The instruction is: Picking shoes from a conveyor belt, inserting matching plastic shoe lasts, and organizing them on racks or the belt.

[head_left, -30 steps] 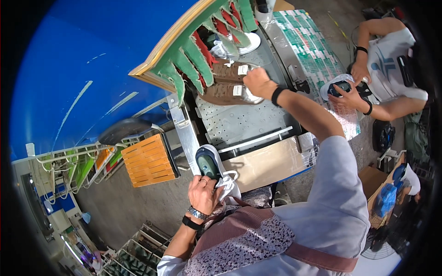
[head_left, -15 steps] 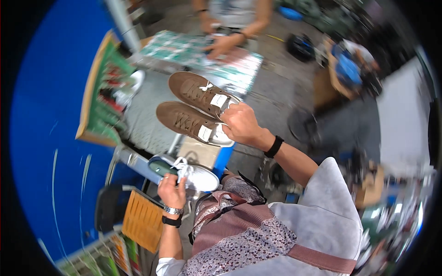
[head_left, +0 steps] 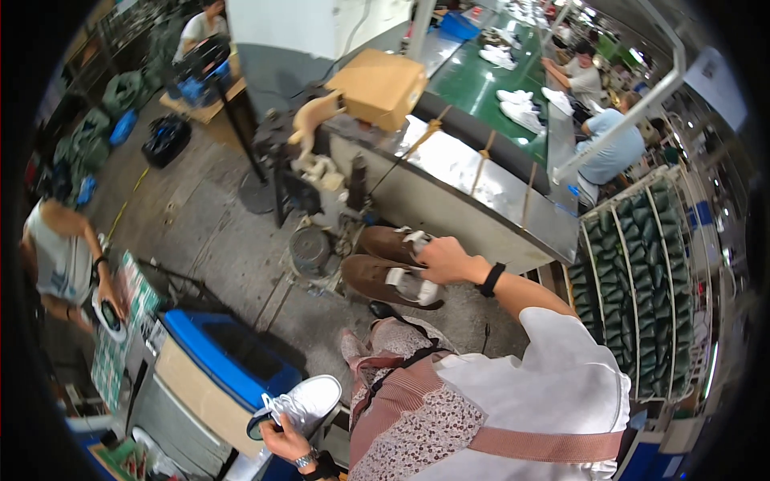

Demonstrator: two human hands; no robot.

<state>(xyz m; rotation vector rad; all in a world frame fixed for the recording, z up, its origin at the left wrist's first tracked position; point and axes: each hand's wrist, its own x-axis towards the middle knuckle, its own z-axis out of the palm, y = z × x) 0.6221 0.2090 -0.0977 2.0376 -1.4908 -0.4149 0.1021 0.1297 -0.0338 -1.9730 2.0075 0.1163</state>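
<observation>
My right hand point(head_left: 449, 260) is closed at the heel ends of a pair of brown lace-up shoes point(head_left: 370, 276) with white linings and tags. The pair hangs side by side above the floor in front of me, toes pointing left. Lower and to the left, my left hand point(head_left: 285, 441) grips a white sneaker point(head_left: 314, 398) at its dark-lined opening. That sneaker has white laces, and its toe points up and right. It is beside a machine with a blue cover point(head_left: 233, 353).
A conveyor with a green belt point(head_left: 481, 88) carries white shoes at the far right, with a cardboard box point(head_left: 377, 84) by its near end. A rack of dark green shoe-shaped pieces point(head_left: 642, 289) stands right. A co-worker point(head_left: 64, 256) holds a shoe at the left; a pole point(head_left: 249, 144) stands ahead.
My view has swung right, away from the workbench toward the conveyor. The brown pair has gone from over the bench to over the floor. Both hands keep their hold.
</observation>
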